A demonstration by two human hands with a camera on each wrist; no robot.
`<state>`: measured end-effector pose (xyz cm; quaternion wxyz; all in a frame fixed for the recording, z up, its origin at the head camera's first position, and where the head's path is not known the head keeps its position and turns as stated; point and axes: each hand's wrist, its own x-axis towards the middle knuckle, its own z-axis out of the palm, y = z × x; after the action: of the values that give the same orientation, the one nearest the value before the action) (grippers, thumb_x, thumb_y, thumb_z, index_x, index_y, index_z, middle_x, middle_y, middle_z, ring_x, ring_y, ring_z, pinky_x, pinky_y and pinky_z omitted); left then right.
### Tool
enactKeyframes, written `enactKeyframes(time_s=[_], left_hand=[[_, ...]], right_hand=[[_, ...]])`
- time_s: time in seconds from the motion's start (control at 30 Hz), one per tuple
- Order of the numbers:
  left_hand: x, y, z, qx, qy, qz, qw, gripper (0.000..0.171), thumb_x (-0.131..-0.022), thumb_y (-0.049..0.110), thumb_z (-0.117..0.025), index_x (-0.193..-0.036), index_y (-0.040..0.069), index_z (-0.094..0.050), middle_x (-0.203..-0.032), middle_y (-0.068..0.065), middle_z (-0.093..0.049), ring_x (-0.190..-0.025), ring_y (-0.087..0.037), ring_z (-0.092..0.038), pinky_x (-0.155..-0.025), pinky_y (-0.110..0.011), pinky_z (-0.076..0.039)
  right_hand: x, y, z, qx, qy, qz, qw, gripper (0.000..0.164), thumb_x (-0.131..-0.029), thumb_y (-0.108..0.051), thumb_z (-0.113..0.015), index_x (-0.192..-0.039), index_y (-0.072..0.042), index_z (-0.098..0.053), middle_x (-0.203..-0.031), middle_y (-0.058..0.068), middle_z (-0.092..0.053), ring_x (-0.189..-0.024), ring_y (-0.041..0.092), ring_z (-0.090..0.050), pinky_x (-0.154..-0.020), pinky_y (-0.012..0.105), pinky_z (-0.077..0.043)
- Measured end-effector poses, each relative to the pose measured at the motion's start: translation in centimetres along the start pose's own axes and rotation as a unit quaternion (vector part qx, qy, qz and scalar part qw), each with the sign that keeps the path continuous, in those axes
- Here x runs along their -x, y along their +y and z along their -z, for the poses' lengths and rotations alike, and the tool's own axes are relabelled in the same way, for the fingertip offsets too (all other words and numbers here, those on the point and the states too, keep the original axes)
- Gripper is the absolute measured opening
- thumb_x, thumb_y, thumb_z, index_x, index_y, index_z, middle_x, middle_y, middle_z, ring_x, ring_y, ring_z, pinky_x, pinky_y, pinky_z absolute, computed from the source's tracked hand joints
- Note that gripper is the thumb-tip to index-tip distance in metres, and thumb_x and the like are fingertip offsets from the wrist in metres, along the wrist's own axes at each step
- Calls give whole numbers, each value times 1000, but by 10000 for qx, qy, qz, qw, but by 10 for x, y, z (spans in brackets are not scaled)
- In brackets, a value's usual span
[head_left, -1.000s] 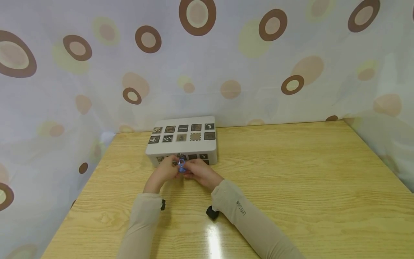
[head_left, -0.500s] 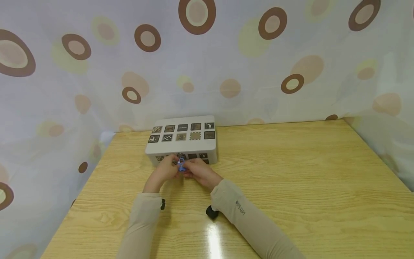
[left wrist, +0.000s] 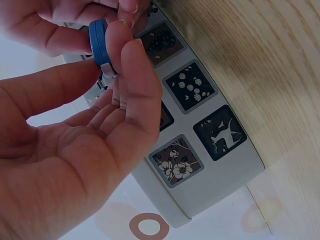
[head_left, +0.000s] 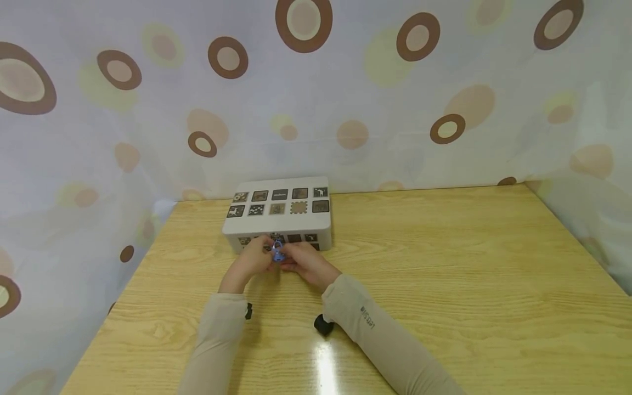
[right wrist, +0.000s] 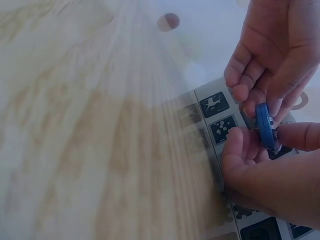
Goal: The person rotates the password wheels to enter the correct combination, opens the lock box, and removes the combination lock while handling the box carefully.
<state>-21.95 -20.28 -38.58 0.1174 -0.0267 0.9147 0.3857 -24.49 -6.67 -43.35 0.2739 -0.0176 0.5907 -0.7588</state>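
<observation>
A small blue combination padlock [head_left: 278,253] sits at the front of a white box [head_left: 296,223] printed with small square pictures. My left hand [head_left: 253,258] pinches the padlock from the left side, thumb and fingertips on its edge. From the other side my right hand [head_left: 307,260] grips it too. In the right wrist view the padlock [right wrist: 264,125] stands edge-on, with number dials along its side and metal hardware just behind. The left wrist view shows its blue body [left wrist: 99,45] between both hands' fingertips, which partly hide the box front.
The box stands at the back left of the wooden table [head_left: 444,263], close to a hanging sheet [head_left: 316,99] with a circle pattern. Black wrist devices show below both cuffs, the right one [head_left: 323,325] near the tabletop.
Both hands stay on the padlock with almost no visible movement. The box has not moved; only the head view shifts very slightly.
</observation>
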Motion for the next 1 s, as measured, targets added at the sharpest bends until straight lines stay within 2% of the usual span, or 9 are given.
enactKeyframes(time_s=[0.2,0.37,0.6,0.83,1.0], left_hand=[[0,1,0,14,-29,33,10000,29,-93,-4,-47,-121,-10,-49,-84,-22,-65,-71,-29,-65,-63,-31,-51],[0,1,0,4,-16,42,10000,28,-93,-4,-48,-121,-10,-50,-83,-21,-65,-68,-26,-64,-61,-30,-49],[-1,2,1,47,-25,83,10000,29,-94,-3,-47,-123,-10,-49,-85,-22,-64,-72,-29,-65,-64,-32,-51],[0,2,1,-2,-44,86,10000,29,-96,-2,-47,-123,-11,-49,-87,-23,-65,-74,-31,-66,-67,-35,-52],[0,3,1,-68,-61,89,9999,30,-96,-2,-47,-124,-10,-48,-86,-22,-65,-73,-30,-66,-68,-35,-52]], right_hand=[[0,-1,0,91,-50,-37,9999,30,-95,-2,-46,-115,17,-56,-98,10,-60,-80,14,-58,-81,28,-52],[0,1,-1,228,-59,60,9997,30,-96,-2,-43,-115,18,-55,-97,10,-59,-76,11,-56,-72,22,-51],[-2,0,-3,327,-52,217,9992,30,-95,-1,-42,-112,19,-55,-89,6,-58,-71,10,-55,-64,19,-48],[-1,-1,-3,404,-23,155,9991,31,-96,-3,-43,-116,18,-54,-97,11,-60,-76,12,-58,-72,23,-52],[-1,0,-2,541,-90,160,9984,31,-99,-6,-42,-117,17,-54,-99,12,-59,-74,12,-57,-69,22,-51]])
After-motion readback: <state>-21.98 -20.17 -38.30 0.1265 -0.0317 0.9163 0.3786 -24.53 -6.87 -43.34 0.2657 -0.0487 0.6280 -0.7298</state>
